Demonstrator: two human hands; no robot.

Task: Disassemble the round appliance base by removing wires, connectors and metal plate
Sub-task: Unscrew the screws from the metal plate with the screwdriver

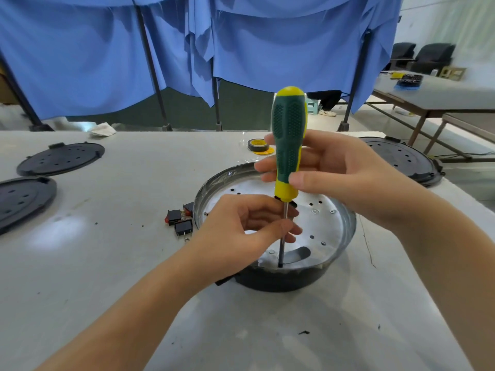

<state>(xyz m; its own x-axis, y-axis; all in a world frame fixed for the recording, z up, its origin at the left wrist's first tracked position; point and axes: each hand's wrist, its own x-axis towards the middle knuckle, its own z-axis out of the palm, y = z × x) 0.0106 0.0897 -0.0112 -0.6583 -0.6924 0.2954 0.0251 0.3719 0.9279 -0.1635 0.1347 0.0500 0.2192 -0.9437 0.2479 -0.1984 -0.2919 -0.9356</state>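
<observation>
The round black appliance base (281,281) stands on the white table, open side up. Inside it lies a silver metal plate (325,226) with several small holes and screws. A green and yellow screwdriver (289,135) stands upright in the base, its tip down at the plate's near edge. My right hand (337,170) grips the handle from the right side. My left hand (246,228) pinches the steel shaft just below the handle and hides the plate's left part.
Three small black and red rocker switches (180,219) lie just left of the base. Two black round covers (60,158) sit at the far left, another (401,159) at the right. A tape roll (258,145) lies behind. Blue curtains hang beyond the table.
</observation>
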